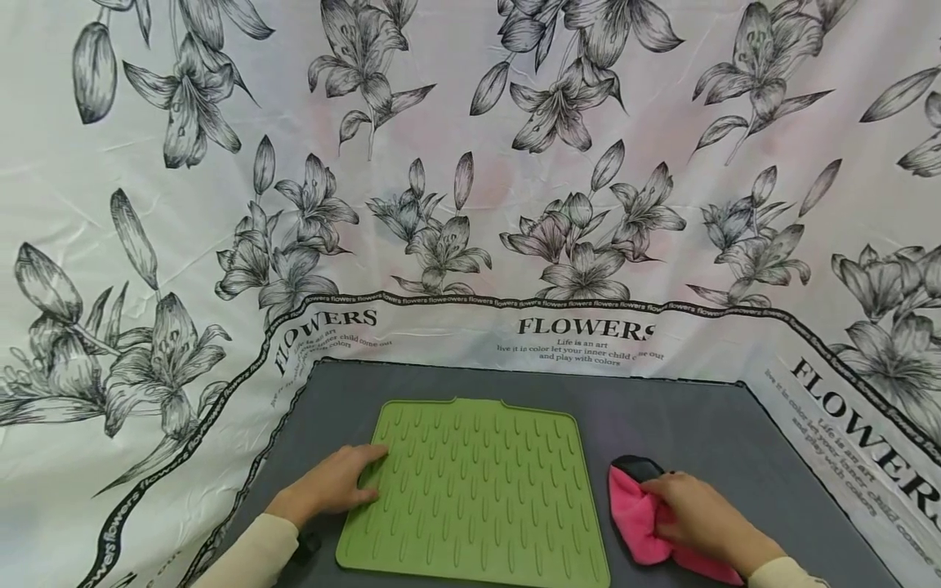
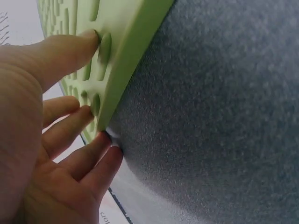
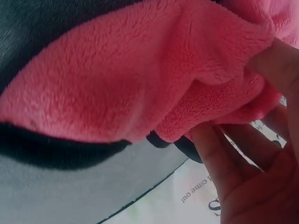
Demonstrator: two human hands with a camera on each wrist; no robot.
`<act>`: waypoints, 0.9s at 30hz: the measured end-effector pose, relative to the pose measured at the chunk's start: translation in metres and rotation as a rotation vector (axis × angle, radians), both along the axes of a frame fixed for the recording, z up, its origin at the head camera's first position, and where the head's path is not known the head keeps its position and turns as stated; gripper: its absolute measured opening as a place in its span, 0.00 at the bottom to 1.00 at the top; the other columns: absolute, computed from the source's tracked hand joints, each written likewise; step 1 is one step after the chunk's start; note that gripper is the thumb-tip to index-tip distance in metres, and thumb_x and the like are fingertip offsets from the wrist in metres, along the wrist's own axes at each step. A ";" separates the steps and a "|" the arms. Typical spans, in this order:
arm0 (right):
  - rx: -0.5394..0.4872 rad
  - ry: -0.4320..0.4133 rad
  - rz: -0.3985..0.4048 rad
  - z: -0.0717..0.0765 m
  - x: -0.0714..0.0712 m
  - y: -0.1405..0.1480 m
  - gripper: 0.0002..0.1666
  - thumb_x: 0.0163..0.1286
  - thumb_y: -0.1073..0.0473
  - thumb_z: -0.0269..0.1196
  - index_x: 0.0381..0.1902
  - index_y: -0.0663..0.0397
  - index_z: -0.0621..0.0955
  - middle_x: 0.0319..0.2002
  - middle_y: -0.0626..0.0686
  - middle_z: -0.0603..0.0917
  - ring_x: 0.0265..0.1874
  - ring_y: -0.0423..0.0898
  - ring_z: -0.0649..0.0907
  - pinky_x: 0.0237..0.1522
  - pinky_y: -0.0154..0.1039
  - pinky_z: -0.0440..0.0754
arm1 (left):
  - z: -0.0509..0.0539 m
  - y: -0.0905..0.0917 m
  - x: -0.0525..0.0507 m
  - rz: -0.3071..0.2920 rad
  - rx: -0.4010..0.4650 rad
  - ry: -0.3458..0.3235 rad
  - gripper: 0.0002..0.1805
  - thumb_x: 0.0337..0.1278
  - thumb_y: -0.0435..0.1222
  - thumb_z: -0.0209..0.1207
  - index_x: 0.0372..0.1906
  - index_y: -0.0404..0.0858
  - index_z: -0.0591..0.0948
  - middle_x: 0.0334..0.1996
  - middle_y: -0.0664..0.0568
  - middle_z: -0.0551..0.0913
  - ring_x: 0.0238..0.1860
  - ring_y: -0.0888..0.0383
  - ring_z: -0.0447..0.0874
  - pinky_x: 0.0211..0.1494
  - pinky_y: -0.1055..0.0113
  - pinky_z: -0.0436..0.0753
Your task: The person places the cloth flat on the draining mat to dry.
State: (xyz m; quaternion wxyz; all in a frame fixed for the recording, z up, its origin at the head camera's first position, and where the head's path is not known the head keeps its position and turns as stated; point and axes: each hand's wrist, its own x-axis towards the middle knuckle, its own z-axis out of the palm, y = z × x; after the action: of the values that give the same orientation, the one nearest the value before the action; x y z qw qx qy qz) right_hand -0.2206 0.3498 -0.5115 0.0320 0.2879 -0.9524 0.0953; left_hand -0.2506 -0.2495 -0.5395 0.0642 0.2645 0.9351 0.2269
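A green mat [image 1: 478,490] with raised oblong ridges lies flat on the grey table. At its left edge my left hand [image 1: 334,483] touches it with thumb and fingertips. The left wrist view shows the thumb on the ridged top and the other fingers, fairly straight, along the edge. To the right of the mat, my right hand [image 1: 698,518] grips a fluffy pink cloth [image 1: 632,510] with black edging, bunched on the table. In the right wrist view, folds of the cloth [image 3: 117,70] lie between thumb and fingers, and part of the hand is cut off.
The grey tabletop [image 1: 662,408] surrounds the mat. A white curtain [image 1: 456,204] with black flower drawings and printed lettering hangs behind and at both sides. Something small and dark [image 1: 305,547] sits by the left wrist, too unclear to name.
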 end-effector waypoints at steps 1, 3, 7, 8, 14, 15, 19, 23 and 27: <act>0.000 0.008 -0.002 -0.001 0.000 0.000 0.23 0.50 0.62 0.81 0.46 0.50 0.90 0.39 0.40 0.89 0.38 0.43 0.85 0.37 0.45 0.85 | 0.000 0.000 0.000 0.004 0.004 -0.002 0.40 0.65 0.37 0.77 0.76 0.29 0.74 0.71 0.35 0.81 0.69 0.35 0.83 0.68 0.38 0.83; -0.008 0.014 -0.008 -0.003 0.000 -0.001 0.19 0.51 0.64 0.80 0.42 0.44 0.89 0.36 0.35 0.85 0.36 0.37 0.80 0.34 0.40 0.81 | 0.000 0.000 0.001 0.009 0.009 -0.005 0.40 0.65 0.37 0.77 0.77 0.29 0.74 0.71 0.35 0.81 0.69 0.35 0.83 0.68 0.38 0.83; -0.004 0.014 -0.023 -0.004 0.000 -0.003 0.18 0.52 0.65 0.79 0.37 0.39 0.88 0.33 0.32 0.81 0.33 0.32 0.74 0.32 0.37 0.75 | 0.000 0.001 0.002 0.030 0.005 -0.016 0.40 0.64 0.37 0.77 0.77 0.30 0.74 0.71 0.35 0.81 0.69 0.34 0.83 0.68 0.37 0.83; -0.001 0.012 -0.031 -0.004 0.000 -0.004 0.17 0.53 0.65 0.79 0.37 0.38 0.88 0.32 0.31 0.80 0.33 0.32 0.73 0.32 0.37 0.74 | 0.000 0.001 0.002 0.035 0.005 -0.022 0.40 0.64 0.38 0.77 0.77 0.31 0.74 0.72 0.36 0.81 0.69 0.34 0.82 0.69 0.37 0.82; 0.015 -0.040 -0.068 0.006 0.001 -0.002 0.20 0.56 0.67 0.76 0.29 0.32 0.81 0.26 0.33 0.72 0.30 0.33 0.68 0.31 0.36 0.66 | 0.001 0.005 0.004 0.057 -0.007 -0.059 0.40 0.65 0.39 0.77 0.77 0.29 0.74 0.76 0.34 0.76 0.76 0.30 0.75 0.75 0.33 0.75; 0.017 -0.043 -0.073 0.010 0.001 -0.001 0.21 0.56 0.67 0.75 0.28 0.31 0.80 0.25 0.33 0.70 0.30 0.33 0.67 0.31 0.36 0.66 | 0.002 0.005 0.004 0.059 -0.012 -0.062 0.40 0.65 0.39 0.77 0.76 0.29 0.75 0.76 0.34 0.76 0.76 0.30 0.74 0.76 0.33 0.74; 0.025 0.013 -0.078 0.033 -0.002 0.000 0.22 0.56 0.67 0.75 0.26 0.33 0.78 0.24 0.34 0.68 0.29 0.35 0.66 0.31 0.36 0.65 | 0.002 0.007 0.003 0.071 -0.030 -0.076 0.38 0.66 0.40 0.76 0.75 0.29 0.77 0.77 0.35 0.75 0.78 0.30 0.71 0.77 0.32 0.72; 0.019 0.120 -0.055 0.065 -0.007 -0.003 0.21 0.54 0.67 0.77 0.29 0.34 0.81 0.25 0.33 0.70 0.29 0.34 0.67 0.32 0.36 0.66 | 0.002 0.008 0.003 0.088 -0.048 -0.084 0.37 0.66 0.40 0.76 0.74 0.30 0.78 0.78 0.36 0.75 0.79 0.31 0.70 0.78 0.32 0.72; 0.000 0.199 -0.021 0.097 -0.014 -0.008 0.21 0.53 0.69 0.77 0.31 0.35 0.83 0.27 0.32 0.72 0.30 0.33 0.69 0.31 0.36 0.68 | 0.002 0.008 0.002 0.093 -0.054 -0.087 0.36 0.66 0.40 0.76 0.74 0.31 0.78 0.78 0.37 0.74 0.79 0.31 0.70 0.78 0.33 0.72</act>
State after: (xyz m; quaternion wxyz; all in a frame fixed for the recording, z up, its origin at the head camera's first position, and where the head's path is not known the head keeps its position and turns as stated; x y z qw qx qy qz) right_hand -0.2345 0.3414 -0.4150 0.1274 0.2860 -0.9474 0.0658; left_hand -0.2486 -0.2418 -0.5376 0.1013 0.2089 0.9485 0.2157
